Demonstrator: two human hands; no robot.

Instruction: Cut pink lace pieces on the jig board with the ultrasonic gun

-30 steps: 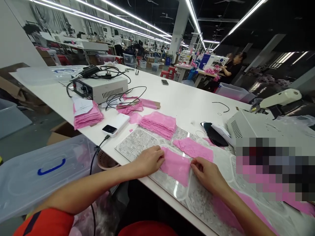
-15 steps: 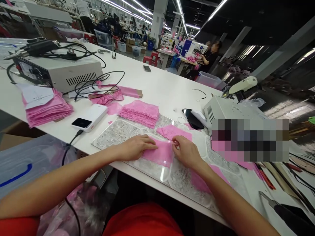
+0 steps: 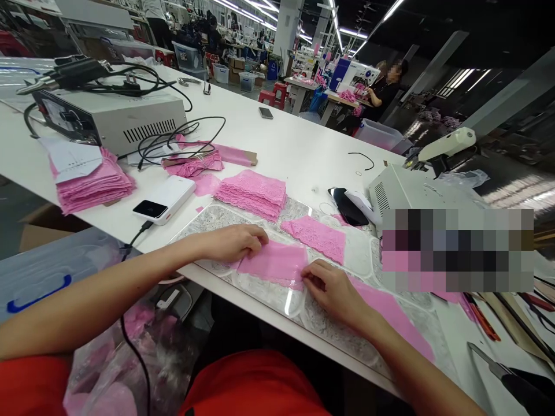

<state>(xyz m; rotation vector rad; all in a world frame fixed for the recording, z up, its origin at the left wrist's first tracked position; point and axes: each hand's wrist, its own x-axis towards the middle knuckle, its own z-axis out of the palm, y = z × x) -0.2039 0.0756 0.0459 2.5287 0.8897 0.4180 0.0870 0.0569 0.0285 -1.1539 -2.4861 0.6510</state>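
Note:
A thin pink fabric piece (image 3: 275, 263) lies flat on a grey marbled board (image 3: 208, 222) in front of me. At its upper left end, my left hand (image 3: 238, 241) is closed, with bent fingers on the fabric edge. The fingers of my right hand (image 3: 332, 288) are pinched together at the right edge of the same piece. Just beyond it rests a pink lace piece (image 3: 316, 236), untouched. Farther back stands a stack of pink lace pieces (image 3: 251, 193). Another pink piece (image 3: 396, 315) lies partly under my right forearm.
On the left are a white power bank (image 3: 167, 199), a paper-topped pink stack (image 3: 93, 188) and a grey control box (image 3: 130, 118) with cables. To the right sit a black phone (image 3: 347, 206), a pale machine (image 3: 416, 188) and black-handled scissors (image 3: 511, 372). A co-worker sits at a sewing machine beyond.
My left hand has drawn back to the fabric's upper left end, with fingers more curled. My right hand has moved lower along the right edge. The view has shifted slightly.

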